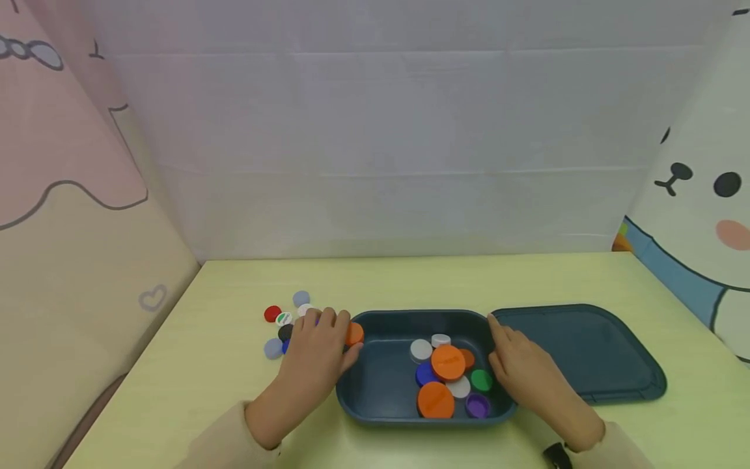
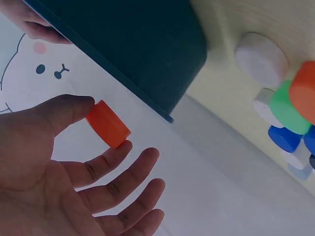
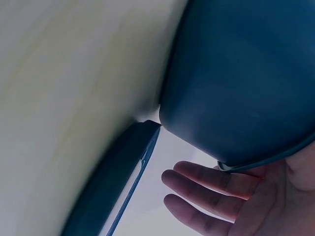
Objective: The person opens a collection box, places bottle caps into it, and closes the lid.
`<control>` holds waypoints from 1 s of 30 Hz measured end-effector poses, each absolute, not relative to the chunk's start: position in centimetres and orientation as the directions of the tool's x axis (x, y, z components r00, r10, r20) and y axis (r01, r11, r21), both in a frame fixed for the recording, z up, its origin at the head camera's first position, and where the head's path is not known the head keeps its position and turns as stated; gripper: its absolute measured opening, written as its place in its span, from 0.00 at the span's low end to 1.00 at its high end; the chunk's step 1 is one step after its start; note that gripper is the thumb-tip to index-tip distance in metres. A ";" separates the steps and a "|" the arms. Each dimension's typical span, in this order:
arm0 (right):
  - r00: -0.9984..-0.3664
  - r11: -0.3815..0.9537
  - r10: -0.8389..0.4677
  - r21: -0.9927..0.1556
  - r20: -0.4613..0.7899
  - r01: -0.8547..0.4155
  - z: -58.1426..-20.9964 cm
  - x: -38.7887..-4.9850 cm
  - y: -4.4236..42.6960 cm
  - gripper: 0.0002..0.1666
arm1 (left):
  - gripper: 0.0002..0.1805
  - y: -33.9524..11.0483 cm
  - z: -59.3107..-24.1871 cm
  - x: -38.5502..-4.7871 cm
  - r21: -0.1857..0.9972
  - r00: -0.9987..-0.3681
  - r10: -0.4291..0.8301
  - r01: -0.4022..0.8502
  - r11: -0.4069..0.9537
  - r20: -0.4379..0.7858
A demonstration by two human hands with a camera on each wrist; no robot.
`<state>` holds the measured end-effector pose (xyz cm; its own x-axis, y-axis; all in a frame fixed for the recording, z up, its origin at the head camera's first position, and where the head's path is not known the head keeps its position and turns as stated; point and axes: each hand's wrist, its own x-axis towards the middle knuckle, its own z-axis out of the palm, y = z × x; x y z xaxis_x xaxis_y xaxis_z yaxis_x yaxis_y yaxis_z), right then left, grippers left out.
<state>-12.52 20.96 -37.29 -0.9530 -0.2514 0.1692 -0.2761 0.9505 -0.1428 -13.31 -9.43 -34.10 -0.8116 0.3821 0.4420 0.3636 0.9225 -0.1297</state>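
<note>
My left hand pinches an orange bottle cap between thumb and index finger; its other fingers are spread. This cap is near the left rim of a dark blue box. On the right end of the box, my right hand holds the rim, thumb on the inner side and fingers outside. Several caps lie in the right part of the box, among them a large orange cap, a green cap, a purple cap and a white cap.
Left of the box, loose caps lie on the table, including a red cap and a black cap; my left hand hides some. A dark blue lid lies to the right. A fabric backdrop stands behind.
</note>
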 end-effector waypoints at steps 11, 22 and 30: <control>-0.952 0.949 -0.256 -0.145 0.170 -0.281 -37.1 -12.6 20.9 0.32 | 0.24 -5.9 -34.9 -13.3 -0.153 -0.843 0.458 0.432 0.889 0.281; -0.954 0.950 -0.251 -0.147 0.165 -0.275 -37.1 -12.5 20.9 0.31 | 0.23 -4.4 -36.6 -14.0 -0.142 -0.842 0.509 0.490 0.860 0.181; -0.956 0.949 -0.250 -0.156 0.151 -0.273 -37.0 -12.5 20.9 0.32 | 0.24 -3.6 -37.4 -14.3 -0.146 -0.849 0.515 0.498 0.855 0.119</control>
<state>-12.49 20.90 -36.99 -0.9563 -0.2501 0.1514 -0.2729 0.9494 -0.1556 -14.31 -3.64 -37.43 -0.8490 0.5149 0.1189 0.4980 0.8548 -0.1458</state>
